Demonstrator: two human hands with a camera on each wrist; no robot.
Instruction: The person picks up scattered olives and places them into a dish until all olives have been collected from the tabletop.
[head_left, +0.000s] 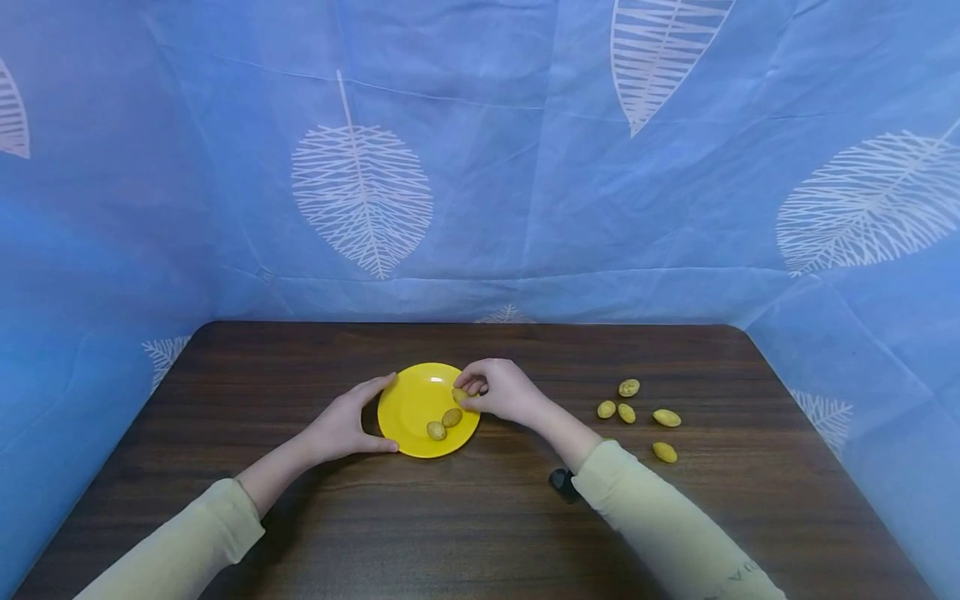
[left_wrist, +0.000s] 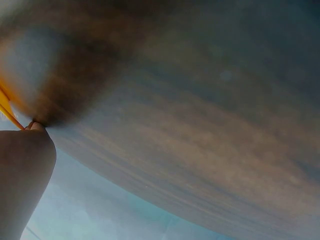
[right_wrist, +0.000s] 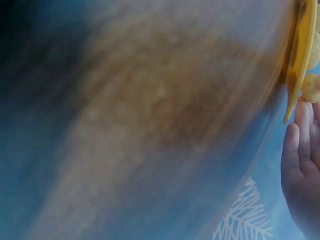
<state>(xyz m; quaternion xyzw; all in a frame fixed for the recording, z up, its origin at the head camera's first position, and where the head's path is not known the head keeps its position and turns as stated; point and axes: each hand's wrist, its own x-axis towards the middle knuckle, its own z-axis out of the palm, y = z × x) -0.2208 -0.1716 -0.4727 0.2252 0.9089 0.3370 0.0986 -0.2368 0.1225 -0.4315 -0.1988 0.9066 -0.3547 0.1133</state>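
On table (head_left: 420, 533), left hand (head_left: 349, 423) grips plate (head_left: 408, 408) by rim; right hand (head_left: 501, 390) pinches yellow piece (head_left: 459, 395) at plate's right; two others (head_left: 452, 417) on plate.

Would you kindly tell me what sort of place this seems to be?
Perhaps a curtained tabletop workspace: blue leaf-patterned cloth hangs behind and beside a dark table bearing a yellow plate.

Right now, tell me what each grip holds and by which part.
The left grip holds the yellow plate by its left rim. The right grip appears to pinch a small yellow fruit; exactly where cannot be told.
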